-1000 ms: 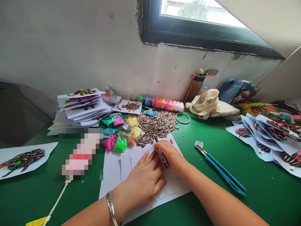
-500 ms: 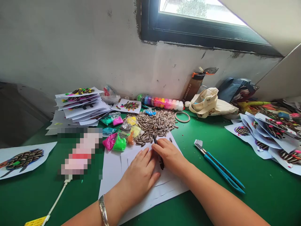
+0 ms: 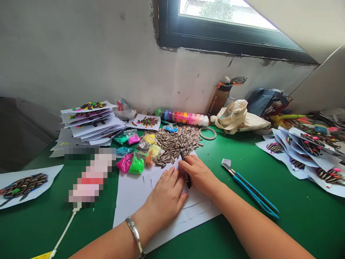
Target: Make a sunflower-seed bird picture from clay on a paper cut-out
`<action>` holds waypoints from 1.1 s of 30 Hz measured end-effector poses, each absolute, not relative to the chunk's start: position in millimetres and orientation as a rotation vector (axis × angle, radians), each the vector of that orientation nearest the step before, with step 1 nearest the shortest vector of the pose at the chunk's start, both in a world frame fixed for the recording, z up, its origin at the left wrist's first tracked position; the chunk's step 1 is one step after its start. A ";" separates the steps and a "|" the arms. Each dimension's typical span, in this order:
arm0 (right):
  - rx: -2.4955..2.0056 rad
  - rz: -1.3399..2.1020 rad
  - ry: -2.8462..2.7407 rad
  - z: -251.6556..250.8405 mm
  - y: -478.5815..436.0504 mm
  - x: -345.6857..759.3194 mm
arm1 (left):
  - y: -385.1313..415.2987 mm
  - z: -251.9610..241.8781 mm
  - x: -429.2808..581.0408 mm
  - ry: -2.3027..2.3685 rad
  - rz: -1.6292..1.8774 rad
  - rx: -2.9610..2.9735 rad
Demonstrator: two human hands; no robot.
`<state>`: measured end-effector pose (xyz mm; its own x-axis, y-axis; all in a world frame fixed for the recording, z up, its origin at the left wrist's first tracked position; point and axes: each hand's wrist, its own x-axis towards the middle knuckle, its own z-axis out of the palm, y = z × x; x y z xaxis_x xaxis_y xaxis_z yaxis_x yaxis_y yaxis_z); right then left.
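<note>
My left hand (image 3: 165, 198) lies flat on white paper (image 3: 129, 194), its fingers stretched out and pointing away from me. A silver bracelet (image 3: 134, 232) circles that wrist. Close beside it, my right hand (image 3: 201, 176) grips a black pen (image 3: 188, 181) over the same sheets. Whether the pen's tip touches the paper is hidden by the fingers. Several smaller white sheets lie under both hands. Just beyond the paper spreads a heap of striped sunflower seeds (image 3: 179, 140). Small bags of coloured clay (image 3: 136, 165) sit at its left, some on the paper's far corner.
A blue-handled cutter (image 3: 253, 190) lies to the right on the green table (image 3: 237, 230). Stacked seed pictures stand at left (image 3: 88, 124) and right (image 3: 302, 151). Along the wall are a row of clay tubs (image 3: 183, 117), a tape ring (image 3: 207, 133), a bottle (image 3: 219, 97) and a cloth bag (image 3: 234, 117).
Both hands have slid a little to the right across the paper, the pen going along with the right hand. The whole view has shifted slightly.
</note>
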<state>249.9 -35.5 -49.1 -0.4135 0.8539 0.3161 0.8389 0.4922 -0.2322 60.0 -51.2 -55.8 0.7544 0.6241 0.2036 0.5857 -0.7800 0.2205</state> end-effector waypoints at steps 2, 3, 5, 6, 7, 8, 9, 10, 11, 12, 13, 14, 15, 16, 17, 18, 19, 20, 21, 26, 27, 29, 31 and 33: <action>-1.408 0.050 -2.363 -48.8 -35.4 250.5 | -51.0 -55.1 58.3 0.963 0.421 2.814; -1.409 0.048 -2.369 -48.8 -35.2 250.7 | -51.0 -54.8 56.1 0.967 0.433 2.820; -1.413 0.042 -2.378 -49.2 -34.8 251.0 | -50.9 -54.7 50.1 0.996 0.446 2.835; -1.413 0.038 -2.382 -49.5 -34.5 251.1 | -50.8 -55.0 46.9 1.013 0.447 2.842; -1.410 0.036 -2.384 -49.9 -34.1 251.3 | -50.7 -55.7 44.0 1.017 0.443 2.847; -1.406 0.032 -2.385 -50.2 -33.7 251.5 | -50.6 -56.6 41.7 1.018 0.445 2.848; -1.402 0.026 -2.383 -50.5 -33.3 251.7 | -50.5 -57.8 40.1 1.020 0.452 2.846; -1.399 0.019 -2.379 -50.7 -32.9 252.0 | -50.3 -59.1 39.2 1.022 0.464 2.843; -1.397 0.010 -2.375 -50.8 -32.7 252.2 | -50.2 -60.4 38.8 1.023 0.481 2.840; -1.396 0.002 -2.372 -51.0 -32.5 252.3 | -50.1 -61.5 38.9 1.026 0.497 2.838; -1.395 -0.008 -2.371 -51.1 -32.5 252.5 | -49.9 -62.5 39.1 1.031 0.510 2.837; -1.397 -0.017 -2.370 -51.3 -32.6 252.6 | -49.7 -63.2 39.4 1.037 0.522 2.838; -1.401 -0.023 -2.370 -51.6 -32.7 252.7 | -49.5 -63.7 39.6 1.045 0.530 2.839; -1.406 -0.029 -2.369 -52.0 -32.7 252.7 | -49.2 -63.9 39.6 1.054 0.537 2.841; -1.412 -0.033 -2.368 -52.4 -32.6 252.7 | -48.9 -64.0 39.5 1.065 0.539 2.841; -1.415 -0.036 -2.367 -52.9 -32.3 252.7 | -48.5 -64.1 39.4 1.073 0.542 2.842; -1.418 -0.039 -2.367 -53.4 -31.9 252.5 | -48.2 -64.0 39.2 1.077 0.543 2.844; -1.419 -0.043 -2.368 -53.8 -31.3 252.4 | -47.8 -63.8 39.1 1.077 0.543 2.847; -1.421 -0.047 -2.372 -53.9 -30.7 252.3 | -47.5 -63.6 39.0 1.078 0.541 2.849; -1.410 -0.121 -2.299 -47.7 -32.1 251.8 | -46.5 -60.7 40.0 1.072 0.533 2.867; -1.399 -0.164 -2.237 -45.6 -33.8 251.5 | -46.5 -59.9 40.4 1.075 0.534 2.865; -1.366 -0.226 -2.148 -42.4 -37.8 249.8 | -46.7 -58.6 41.1 1.085 0.533 2.853; -1.338 -0.202 -2.181 -42.4 -41.2 246.6 | -47.2 -58.2 41.6 1.090 0.521 2.850; -1.332 -0.132 -2.299 -45.7 -42.7 242.2 | -47.6 -58.6 41.9 1.087 0.509 2.865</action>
<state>242.2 -42.7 -45.7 -0.4136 0.7932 0.4469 0.8392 0.5225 -0.1506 41.9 -47.6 -58.6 0.7016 0.6510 0.2898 0.6393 -0.7547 0.1474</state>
